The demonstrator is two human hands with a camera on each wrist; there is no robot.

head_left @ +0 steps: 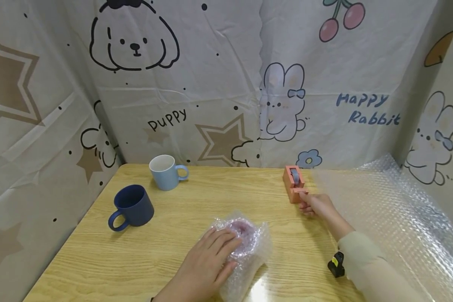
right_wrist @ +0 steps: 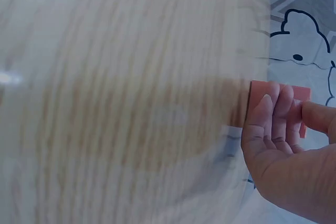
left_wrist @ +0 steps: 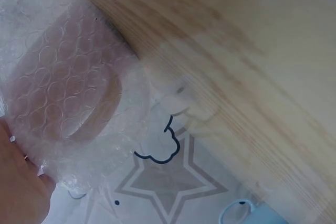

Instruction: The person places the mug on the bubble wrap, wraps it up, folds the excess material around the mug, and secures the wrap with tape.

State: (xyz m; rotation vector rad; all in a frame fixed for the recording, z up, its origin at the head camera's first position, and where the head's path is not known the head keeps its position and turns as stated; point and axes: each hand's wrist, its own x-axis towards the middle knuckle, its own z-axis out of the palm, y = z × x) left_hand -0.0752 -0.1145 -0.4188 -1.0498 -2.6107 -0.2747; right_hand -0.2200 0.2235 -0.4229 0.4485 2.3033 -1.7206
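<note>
A pinkish cup (head_left: 243, 235) shows through bubble wrap (head_left: 238, 277) wound around it, at the near middle of the table. My left hand (head_left: 207, 262) lies over the left side of this bundle, its fingers extended across the wrap and pressing on it. In the left wrist view the wrapped cup (left_wrist: 65, 85) fills the upper left. At the back right stands an orange tape dispenser (head_left: 291, 184) with a roll of tape (head_left: 295, 176). My right hand (head_left: 316, 205) pinches at its front edge with thumb and forefinger, the other fingers curled; the tape's end is hidden there.
A light blue mug (head_left: 167, 174) stands at the back left, with a dark blue mug (head_left: 135, 206) nearer. A large bubble wrap sheet (head_left: 396, 222) covers the right side. Printed cloth (head_left: 219, 84) hangs behind the wooden table (head_left: 166, 243). A small black-and-yellow object (head_left: 337, 264) sits beside the right sleeve.
</note>
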